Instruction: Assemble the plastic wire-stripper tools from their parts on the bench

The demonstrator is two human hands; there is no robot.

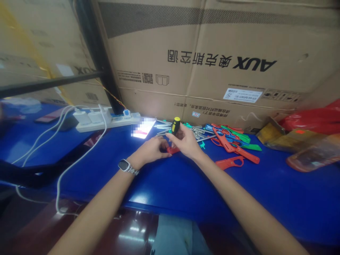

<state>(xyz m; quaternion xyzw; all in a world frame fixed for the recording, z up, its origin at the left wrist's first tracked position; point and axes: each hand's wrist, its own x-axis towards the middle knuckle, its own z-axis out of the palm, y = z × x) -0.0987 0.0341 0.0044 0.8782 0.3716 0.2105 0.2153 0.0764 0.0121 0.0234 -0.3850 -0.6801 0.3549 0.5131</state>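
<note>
My right hand (186, 141) is closed around a yellow-and-black screwdriver (175, 126), held upright with its handle end up. Below it, my left hand (154, 148) pinches a red plastic piece (174, 150) against the blue table. The screwdriver's tip is hidden by my fingers, so I cannot tell whether it touches the red piece. Just behind my hands lies a heap of metal rods (198, 132) with small green plastic parts (202, 145) among them. To the right is a pile of red, green and blue lighter-shaped plastic casings (225, 140).
A lit phone (143, 128) lies left of the rods, near a white power strip (106, 122) with plugs and trailing white cables (82, 159). A large cardboard box (212, 39) walls off the back. At right are a red plastic bag (313, 118) and a clear brownish container (313, 156).
</note>
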